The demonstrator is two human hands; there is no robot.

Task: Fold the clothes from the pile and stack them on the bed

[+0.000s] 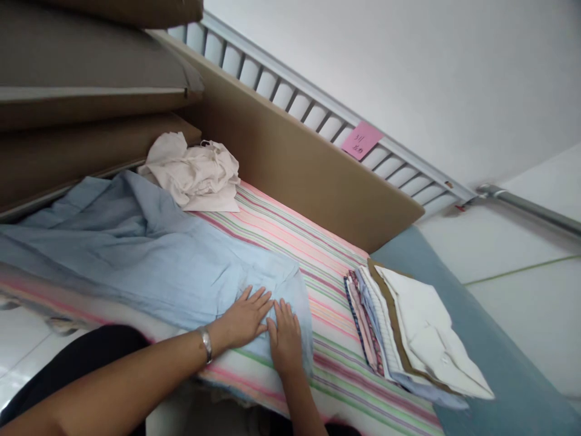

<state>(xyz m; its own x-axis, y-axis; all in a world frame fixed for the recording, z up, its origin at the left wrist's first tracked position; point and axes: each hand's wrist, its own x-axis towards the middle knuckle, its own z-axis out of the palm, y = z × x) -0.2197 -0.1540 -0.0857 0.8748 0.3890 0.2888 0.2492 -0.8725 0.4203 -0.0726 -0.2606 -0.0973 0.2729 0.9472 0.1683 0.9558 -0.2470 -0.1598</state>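
Note:
A light blue garment is spread lengthwise over a striped sheet, its left part wrinkled and loosely bunched. My left hand, with a silver bracelet at the wrist, lies flat on the garment's right end, fingers spread. Right beside it, my right hand also rests palm down there, fingers stretched out. Neither hand holds anything. Small creases show in the cloth around the fingers. What kind of garment it is, I cannot tell.
To the right sits a stack of folded clothes, a white shirt on top. A crumpled cream cloth lies near brown cushions at the left. A tan board leans along the radiator, which bears a pink note.

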